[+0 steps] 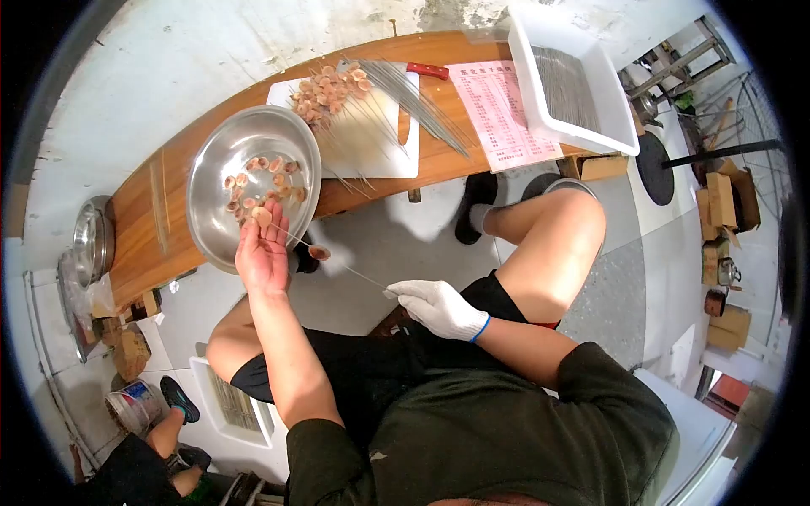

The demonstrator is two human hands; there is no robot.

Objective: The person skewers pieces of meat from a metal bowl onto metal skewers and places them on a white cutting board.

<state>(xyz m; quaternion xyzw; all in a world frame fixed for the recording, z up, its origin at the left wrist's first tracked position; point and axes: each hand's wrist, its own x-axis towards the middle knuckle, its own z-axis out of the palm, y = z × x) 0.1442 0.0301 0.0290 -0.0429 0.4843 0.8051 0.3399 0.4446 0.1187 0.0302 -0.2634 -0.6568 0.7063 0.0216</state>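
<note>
My bare left hand point(265, 253) is at the near rim of a large metal bowl point(211, 169), its fingers closed on a round, pale brown piece point(261, 218) at the tip of a thin skewer point(364, 277). A darker round piece point(319, 252) is threaded farther down that skewer. Gloved in white, my right hand point(439, 309) pinches the skewer's other end above my lap. Several similar round pieces point(277, 164) lie inside the bowl. Beyond it, a white cutting board point(363, 143) bears a heap of skewered pieces point(329, 94).
Bare skewers point(413, 101), a red-handled knife point(428, 70) and a pink printed sheet point(502, 114) lie on the wooden table point(156, 253). A white bin point(620, 126) of skewers stands at the right. Metal bowls point(93, 240) are at far left. Another person's leg point(166, 434) shows lower left.
</note>
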